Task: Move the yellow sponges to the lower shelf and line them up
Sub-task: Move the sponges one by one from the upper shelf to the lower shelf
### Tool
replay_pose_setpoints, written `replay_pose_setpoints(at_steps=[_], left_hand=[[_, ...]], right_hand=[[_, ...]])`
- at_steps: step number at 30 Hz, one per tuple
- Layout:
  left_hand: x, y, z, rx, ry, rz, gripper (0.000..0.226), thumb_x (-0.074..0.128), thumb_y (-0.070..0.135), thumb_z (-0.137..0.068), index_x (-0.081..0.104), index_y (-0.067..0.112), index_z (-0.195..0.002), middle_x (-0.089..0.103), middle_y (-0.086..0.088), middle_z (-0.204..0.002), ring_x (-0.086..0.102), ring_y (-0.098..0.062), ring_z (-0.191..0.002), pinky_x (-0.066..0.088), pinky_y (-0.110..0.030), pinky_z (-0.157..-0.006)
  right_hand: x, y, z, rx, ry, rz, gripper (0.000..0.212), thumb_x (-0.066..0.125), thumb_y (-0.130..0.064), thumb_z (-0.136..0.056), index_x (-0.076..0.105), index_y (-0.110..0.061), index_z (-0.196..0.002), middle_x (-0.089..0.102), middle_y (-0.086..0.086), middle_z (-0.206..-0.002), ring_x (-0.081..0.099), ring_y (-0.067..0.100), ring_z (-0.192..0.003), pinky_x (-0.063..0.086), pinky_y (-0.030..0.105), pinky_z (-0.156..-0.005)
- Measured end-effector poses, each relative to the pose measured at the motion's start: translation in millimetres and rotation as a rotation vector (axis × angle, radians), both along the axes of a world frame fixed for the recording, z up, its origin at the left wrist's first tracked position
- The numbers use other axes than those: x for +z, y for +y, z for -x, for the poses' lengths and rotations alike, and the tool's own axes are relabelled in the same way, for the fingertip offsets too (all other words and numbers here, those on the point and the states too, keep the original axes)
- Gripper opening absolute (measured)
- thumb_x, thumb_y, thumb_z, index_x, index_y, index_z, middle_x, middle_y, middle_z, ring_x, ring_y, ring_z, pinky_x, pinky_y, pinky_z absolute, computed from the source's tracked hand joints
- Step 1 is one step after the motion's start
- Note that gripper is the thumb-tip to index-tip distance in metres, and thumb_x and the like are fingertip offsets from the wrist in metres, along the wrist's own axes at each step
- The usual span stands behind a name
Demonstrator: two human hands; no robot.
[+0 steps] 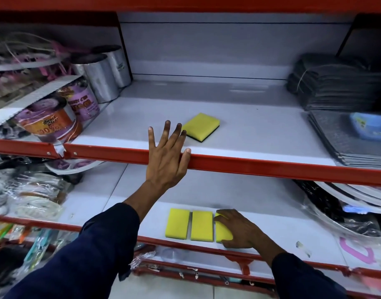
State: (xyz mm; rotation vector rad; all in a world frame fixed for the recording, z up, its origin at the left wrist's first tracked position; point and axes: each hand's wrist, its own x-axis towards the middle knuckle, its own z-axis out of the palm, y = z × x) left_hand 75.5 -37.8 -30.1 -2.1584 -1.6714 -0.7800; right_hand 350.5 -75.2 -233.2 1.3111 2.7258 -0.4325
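Note:
One yellow sponge with a dark underside [200,126] lies on the upper shelf [260,130]. My left hand [166,156] is spread open over that shelf's red front edge, its fingertips just left of the sponge and apart from it. On the lower shelf [282,229] three yellow sponges lie side by side in a row: the left one [177,223], the middle one [202,225] and the right one [222,230]. My right hand [239,228] grips the right sponge and covers much of it.
Silver rolls [103,80] and packaged tubs [55,119] crowd the upper shelf's left end. Stacked grey cloths [336,87] and dark mats [347,143] fill its right end. Bagged goods [31,195] sit at the lower left, wrapped plates [347,201] at the lower right.

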Motion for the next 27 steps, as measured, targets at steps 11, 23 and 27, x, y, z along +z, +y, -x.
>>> replay_pose_setpoints(at_steps=[11, 23, 27], left_hand=[[2.3, -1.8, -0.2, -0.002, 0.000, 0.014, 0.062, 0.024, 0.046, -0.099, 0.046, 0.013, -0.148, 0.040, -0.003, -0.160, 0.015, -0.023, -0.157, 0.003, -0.064, -0.125], [-5.1, -4.3, 0.0, -0.026, -0.020, -0.017, 0.059, 0.025, 0.041, -0.101, 0.042, 0.013, -0.150, 0.036, -0.002, -0.162, 0.013, -0.022, -0.158, 0.006, -0.063, -0.125], [-4.6, -3.9, -0.4, -0.029, -0.028, -0.018, 0.059, 0.024, 0.040, -0.102, 0.039, 0.013, -0.152, 0.032, -0.002, -0.164, 0.011, -0.022, -0.158, 0.005, -0.062, -0.125]], right_hand=[[27.6, -1.6, 21.9, 0.060, 0.191, -0.088, 0.075, 0.052, -0.057, -0.089, 0.019, -0.030, -0.151, 0.004, -0.007, -0.163, 0.004, 0.010, -0.150, 0.016, 0.037, -0.125], [192.9, -0.3, 48.0, 0.037, 0.676, -0.999, 0.040, 0.064, -0.017, -0.083, 0.065, -0.008, -0.122, 0.064, 0.006, -0.130, 0.065, 0.026, -0.112, 0.051, 0.038, -0.095], [223.0, 20.5, 60.2, -0.207, 0.551, -0.834, 0.051, 0.057, -0.031, -0.089, 0.049, -0.015, -0.137, 0.049, 0.003, -0.147, 0.046, 0.023, -0.133, 0.038, 0.036, -0.110]])
